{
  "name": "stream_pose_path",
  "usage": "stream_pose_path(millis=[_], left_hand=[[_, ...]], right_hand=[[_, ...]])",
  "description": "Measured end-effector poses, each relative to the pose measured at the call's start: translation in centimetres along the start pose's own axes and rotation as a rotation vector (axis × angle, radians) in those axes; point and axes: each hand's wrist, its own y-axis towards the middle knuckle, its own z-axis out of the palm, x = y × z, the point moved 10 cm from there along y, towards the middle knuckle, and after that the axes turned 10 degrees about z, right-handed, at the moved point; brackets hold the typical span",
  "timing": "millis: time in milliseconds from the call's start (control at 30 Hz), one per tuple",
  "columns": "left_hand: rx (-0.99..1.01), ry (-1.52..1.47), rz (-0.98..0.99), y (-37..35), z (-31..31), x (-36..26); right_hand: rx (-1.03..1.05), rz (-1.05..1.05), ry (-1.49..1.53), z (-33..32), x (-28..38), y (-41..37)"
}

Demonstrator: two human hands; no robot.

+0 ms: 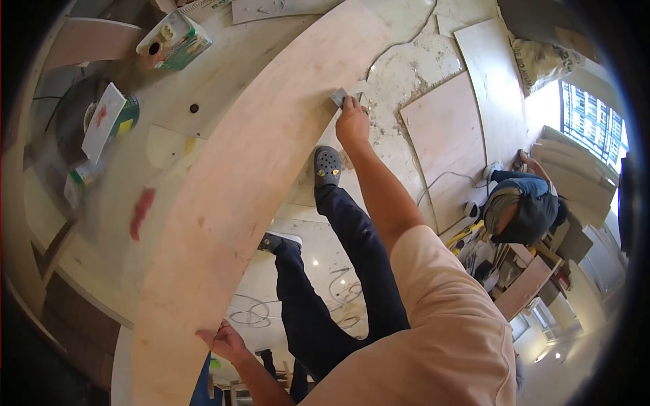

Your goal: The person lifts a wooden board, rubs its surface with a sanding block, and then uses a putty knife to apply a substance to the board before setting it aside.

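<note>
A long curved board, pale pinkish wood, runs from the top centre down to the bottom left. My right hand is closed on a small flat metal scraper, whose blade lies at the board's right edge. Lower down, my left hand grips the same edge near the board's bottom end; some of its fingers are partly hidden.
My feet in grey clogs are right of the board. A person crouches at the right beside flat panels. Cables lie on the floor. A white-green can and a stained white plate are at the upper left.
</note>
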Motion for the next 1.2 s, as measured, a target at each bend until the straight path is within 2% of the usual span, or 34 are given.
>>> stream_pose_path(millis=[67,100,133,167,200,267,300,333,367,400,433,500,533,567,600,633,700,767,800,833,867,900,933,1000,1033,1100,1167,1200], left_hand=[[0.119,-0.02,-0.022,-0.8,2.0,0.4],[0.062,-0.083,-0.028,-0.9,1.4,0.5],[0.012,-0.145,-0.034,-0.6,0.9,0.6],[-0.032,-0.206,-0.038,-0.3,0.6,0.6],[-0.025,-0.129,-0.009,-0.2,1.0,0.1],[-0.019,0.03,0.034,-0.7,1.7,-0.3],[-0.01,0.014,0.026,-0.9,1.7,-0.4],[0.001,-0.01,0.018,-0.9,1.7,-0.1],[0.012,-0.029,0.011,-1.0,1.8,-0.2],[0.031,-0.007,0.027,-0.8,1.9,-0.3],[0.045,0.016,0.041,-0.8,2.0,-0.4],[0.029,0.024,0.018,-0.8,0.7,-0.2],[0.004,0.011,-0.015,-0.3,-1.1,-0.4],[-0.017,0.002,-0.047,-0.2,-2.0,-0.2],[-0.024,0.024,-0.028,-0.5,-1.1,0.2],[-0.024,0.053,-0.008,-1.1,0.6,0.4],[-0.003,0.058,-0.001,-1.1,2.0,0.7],[0.008,-0.002,-0.014,-1.6,1.3,0.6],[0.034,0.003,-0.012,-1.8,1.1,0.6],[0.066,0.005,-0.009,-1.9,1.1,0.7],[0.1,0.005,-0.003,-1.7,1.2,0.7],[0.077,-0.027,-0.013,-1.3,0.3,0.5],[0.048,-0.067,-0.03,-1.0,-0.8,0.5],[-0.01,-0.163,-0.074,-0.9,-1.5,2.2],[-0.037,-0.205,-0.091,-1.1,-1.5,2.7],[-0.083,-0.172,-0.047,-1.5,-1.2,2.3],[-0.111,-0.048,0.063,-1.8,-0.1,2.1],[-0.111,-0.036,0.058,-1.7,0.1,2.0]], right_hand=[[0.081,-0.099,0.033,0.4,2.3,-3.4],[0.022,-0.312,0.297,-1.3,6.5,-7.7],[0.161,-0.419,0.32,1.0,9.0,-12.1],[0.13,-0.661,0.175,-0.4,13.9,-16.8],[0.131,-0.821,0.092,-1.0,17.3,-20.3],[-0.019,-0.776,0.107,0.9,18.9,-17.1],[-0.087,-0.749,0.11,2.0,19.3,-14.4],[0.011,-0.522,0.228,3.7,17.3,-7.6],[0.017,-0.341,0.032,6.2,14.5,-1.7],[0.148,0.007,0.246,6.4,10.2,3.5],[-0.064,-0.108,-0.02,4.4,9.7,4.9],[0.023,-0.051,0.234,0.7,11.0,2.2],[0.047,-0.217,0.421,-0.1,13.1,-1.9],[0.183,-0.305,0.416,1.2,15.1,-6.5],[0.211,-0.445,0.359,0.7,18.0,-11.8],[0.191,-0.684,0.225,0.8,21.1,-17.5],[0.182,-0.913,0.184,-1.8,24.8,-21.6],[0.059,-0.741,0.138,1.9,24.1,-14.8],[0.095,-0.451,0.288,5.5,20.2,-7.6],[0.202,-0.215,0.178,6.7,16.1,-0.7],[0.171,-0.189,0.041,6.4,12.5,4.2],[-0.032,-0.004,0.196,4.7,8.2,6.4],[-0.08,-0.135,0.06,1.3,9.2,5.3],[0.215,-0.278,0.116,0.9,11.2,-1.1],[0.283,-0.388,0.047,0.6,12.4,-5.7],[0.112,-0.601,0.019,-0.7,13.8,-12.3],[0.192,-0.582,0.063,-0.7,13.9,-12.4],[0.231,-0.573,0.081,-1.0,14.0,-12.2]])
